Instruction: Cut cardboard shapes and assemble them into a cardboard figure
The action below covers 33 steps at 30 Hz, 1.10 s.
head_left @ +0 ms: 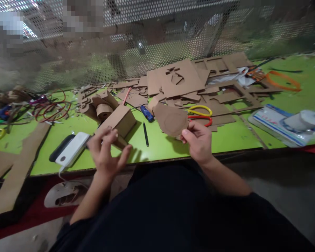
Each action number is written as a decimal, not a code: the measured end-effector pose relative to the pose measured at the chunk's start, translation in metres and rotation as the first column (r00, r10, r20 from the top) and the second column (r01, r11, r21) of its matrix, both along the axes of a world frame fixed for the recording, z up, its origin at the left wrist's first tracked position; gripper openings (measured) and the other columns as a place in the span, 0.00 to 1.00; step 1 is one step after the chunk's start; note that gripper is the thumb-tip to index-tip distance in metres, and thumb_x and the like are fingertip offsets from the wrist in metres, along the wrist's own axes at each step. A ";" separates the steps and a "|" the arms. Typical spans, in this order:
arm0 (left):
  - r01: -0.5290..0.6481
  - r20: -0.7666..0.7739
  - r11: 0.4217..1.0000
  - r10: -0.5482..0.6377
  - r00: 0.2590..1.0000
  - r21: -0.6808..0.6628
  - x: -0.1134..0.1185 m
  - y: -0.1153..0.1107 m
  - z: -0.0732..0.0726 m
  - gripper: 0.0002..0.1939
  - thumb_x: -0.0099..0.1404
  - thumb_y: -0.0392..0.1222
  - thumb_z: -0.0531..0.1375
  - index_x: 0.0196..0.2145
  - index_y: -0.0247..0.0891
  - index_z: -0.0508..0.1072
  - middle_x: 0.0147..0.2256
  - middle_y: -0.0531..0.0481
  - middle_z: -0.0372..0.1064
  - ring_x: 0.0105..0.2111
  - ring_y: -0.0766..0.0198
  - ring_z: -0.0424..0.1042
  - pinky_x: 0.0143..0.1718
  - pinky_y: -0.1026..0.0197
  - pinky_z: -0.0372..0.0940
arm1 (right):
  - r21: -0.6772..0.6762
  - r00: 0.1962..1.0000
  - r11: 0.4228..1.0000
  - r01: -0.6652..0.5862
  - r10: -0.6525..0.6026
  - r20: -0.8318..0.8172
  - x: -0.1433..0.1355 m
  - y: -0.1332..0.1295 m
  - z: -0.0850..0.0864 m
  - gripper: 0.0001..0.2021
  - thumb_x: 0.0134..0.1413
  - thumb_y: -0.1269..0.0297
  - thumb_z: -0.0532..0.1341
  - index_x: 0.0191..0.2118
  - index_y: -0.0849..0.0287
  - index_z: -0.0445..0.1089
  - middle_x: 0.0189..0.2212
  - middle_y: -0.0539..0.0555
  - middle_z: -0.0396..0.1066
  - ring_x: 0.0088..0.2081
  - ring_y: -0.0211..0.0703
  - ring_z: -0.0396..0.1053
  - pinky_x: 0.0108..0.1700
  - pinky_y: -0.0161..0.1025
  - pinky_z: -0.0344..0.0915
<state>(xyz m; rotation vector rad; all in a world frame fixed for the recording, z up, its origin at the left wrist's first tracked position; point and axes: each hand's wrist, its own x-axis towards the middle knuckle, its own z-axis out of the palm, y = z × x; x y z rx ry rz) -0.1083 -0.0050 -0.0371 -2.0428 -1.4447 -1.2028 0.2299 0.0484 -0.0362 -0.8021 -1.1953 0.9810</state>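
In the head view, the right hand (201,143) is just right of centre, its thumb and forefinger pinching a flat, brown cardboard piece with a rounded outline (172,120) by its lower right edge. Gripped at the rim like that, the piece shows its broad face, where a faint curved line is drawn; I'd guess the edge hold is meant to leave that line uncovered. The piece is held up over the green worktop (164,150), tilted towards the person.

Left of centre, the left hand (105,154) has its fingers spread and loosely curled, pinching nothing that I can see. It is at the near end of a closed, oblong brown cardboard box (124,120); from here I can't tell whether the fingertips touch it.

Between the hands lies a slim black pen (146,134), pointing away from the person, probably put there for easy reach by either hand. Beyond it rests a blue glue gun (147,113), and a yellow looped handle (199,106) shows behind the held piece, likely parked within reach too. Curled cardboard parts (104,111) sit behind the box. Towards the upper middle, a cardboard panel with cut-outs (157,82) lies over loose scraps, perhaps pushed back to give the hands working room.
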 end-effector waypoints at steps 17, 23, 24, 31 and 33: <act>0.048 -0.029 0.990 -0.053 0.998 -0.135 0.024 0.020 -0.006 0.31 0.73 0.55 0.75 0.70 0.49 0.79 0.69 0.38 0.82 0.74 0.32 0.77 0.78 0.26 0.65 | -0.160 0.995 0.985 -0.061 0.046 -0.092 -0.042 -0.026 -0.051 0.21 0.68 0.45 0.76 0.33 0.51 0.71 0.23 0.47 0.73 0.23 0.37 0.66 0.26 0.37 0.65; -0.004 -0.180 0.902 -0.082 0.980 -0.431 -0.027 0.052 0.013 0.58 0.66 0.71 0.79 0.84 0.52 0.65 0.88 0.32 0.49 0.88 0.20 0.49 0.86 0.17 0.45 | -0.163 0.993 0.984 -0.068 0.050 -0.108 -0.045 -0.027 -0.057 0.22 0.68 0.43 0.75 0.34 0.51 0.69 0.23 0.47 0.72 0.23 0.37 0.66 0.26 0.37 0.66; 0.014 -0.128 0.892 -0.081 0.988 -0.452 -0.036 0.058 0.013 0.62 0.65 0.74 0.78 0.86 0.50 0.62 0.88 0.29 0.47 0.88 0.20 0.48 0.86 0.17 0.48 | -0.161 0.993 0.985 -0.066 0.048 -0.112 -0.045 -0.027 -0.058 0.22 0.68 0.43 0.75 0.34 0.51 0.69 0.23 0.47 0.72 0.23 0.37 0.66 0.26 0.37 0.66; 0.075 0.175 0.862 0.017 0.984 -0.502 -0.070 0.091 0.006 0.59 0.59 0.74 0.81 0.75 0.37 0.74 0.68 0.34 0.72 0.73 0.32 0.72 0.81 0.26 0.66 | -0.139 0.990 0.989 -0.044 0.025 -0.137 -0.043 -0.026 -0.062 0.24 0.68 0.42 0.76 0.34 0.50 0.67 0.23 0.46 0.70 0.22 0.38 0.65 0.26 0.39 0.65; 0.056 0.219 0.867 0.061 0.974 -0.494 -0.073 0.097 0.007 0.58 0.53 0.71 0.85 0.71 0.36 0.79 0.64 0.37 0.73 0.70 0.34 0.72 0.80 0.25 0.66 | -0.141 0.990 0.990 -0.033 0.012 -0.144 -0.043 -0.026 -0.064 0.23 0.68 0.42 0.76 0.35 0.49 0.67 0.23 0.46 0.70 0.23 0.39 0.65 0.27 0.39 0.66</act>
